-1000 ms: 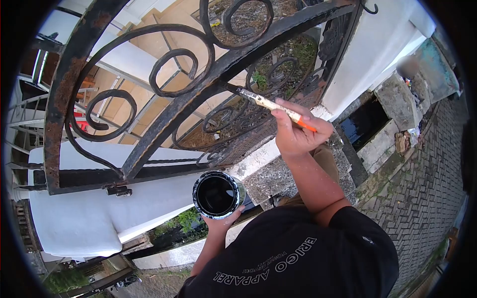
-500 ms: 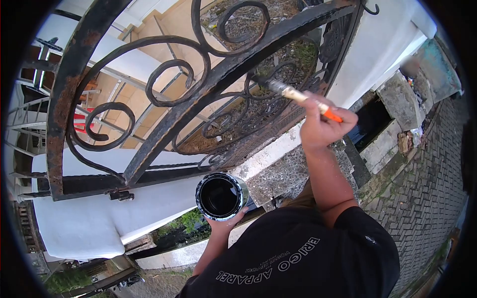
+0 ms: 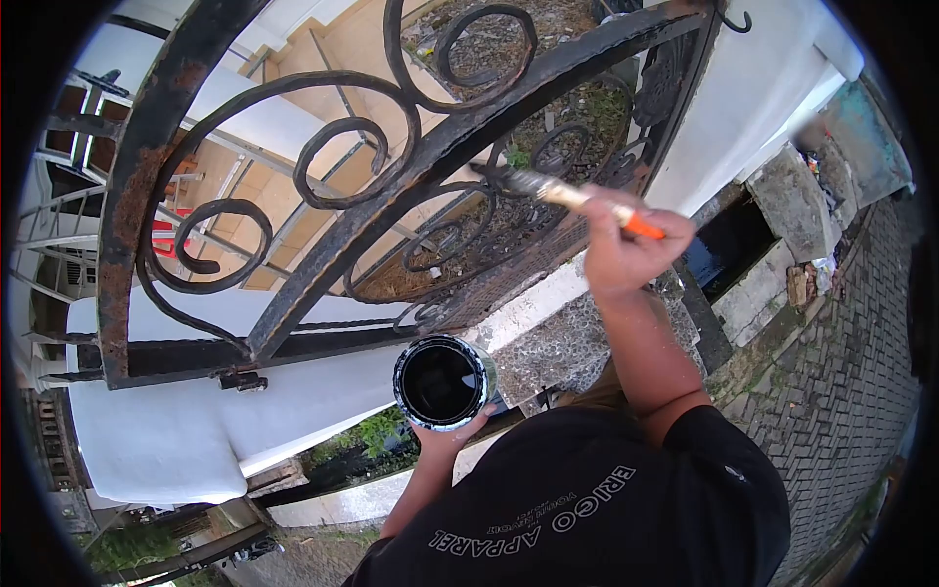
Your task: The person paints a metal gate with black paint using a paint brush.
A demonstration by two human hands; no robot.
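Observation:
My right hand [image 3: 634,243] is closed round the handle of a paintbrush [image 3: 559,193], pale wood with an orange end. Its dark bristles point left and overlap the gate's lower scrollwork in this view, just under the thick curved bar. My left hand [image 3: 445,437] grips a paint can [image 3: 442,382] from below and the side, its fingers partly hidden behind it. Black paint fills the can, and smears cover its rim. Ahead stands a wrought-iron gate [image 3: 342,245] with scrolls, black in places and rusty along the left bar [image 3: 132,215].
White gate pillars [image 3: 156,440] stand left and right [image 3: 743,88]. Below the gate lies a rough stone slab [image 3: 548,352], beside an open drain [image 3: 729,245]. Brick paving [image 3: 831,391] runs along the right. Behind the gate are tiled steps and a metal ladder.
My right hand with the paintbrush has shifted slightly left and down, the bristles moving along beneath the curved bar. The paint can sits slightly further right and higher in view.

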